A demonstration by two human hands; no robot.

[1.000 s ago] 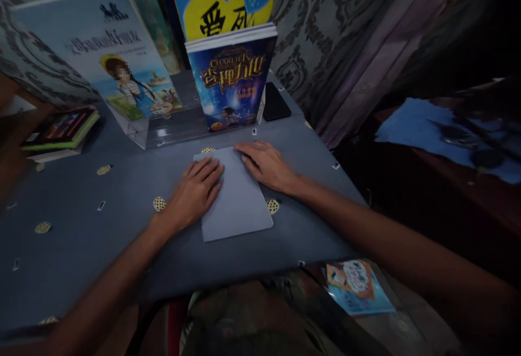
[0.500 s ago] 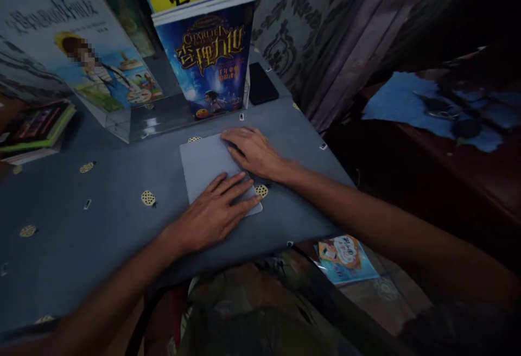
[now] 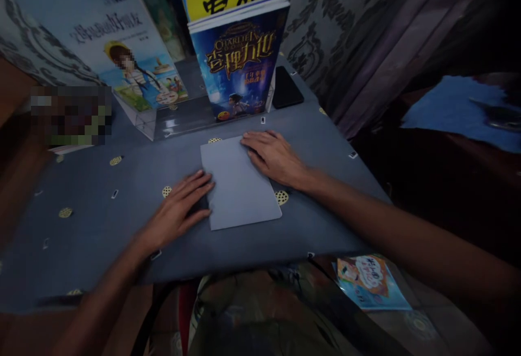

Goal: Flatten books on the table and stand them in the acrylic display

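Note:
A thin, blank, pale notebook [image 3: 242, 188] lies flat on the table, its lower right corner rounded. My left hand [image 3: 179, 204] rests beside its left edge, fingers stretched out, with the fingertips at that edge. Over the upper right part of the notebook lies my right hand [image 3: 274, 158], palm down with fingers extended, covering part of the top and right edges. Neither hand grips anything.
Behind the notebook, a blue-covered book [image 3: 244, 68] and a light-blue picture book [image 3: 122, 46] stand in clear holders. A black phone [image 3: 287, 87] lies right of them on the patterned tablecloth [image 3: 134, 220]. Another book [image 3: 372, 280] is below the table's front edge.
My left hand has slid left across the notebook to its left edge, baring the page. My right hand stays at the upper right. The view has shifted left.

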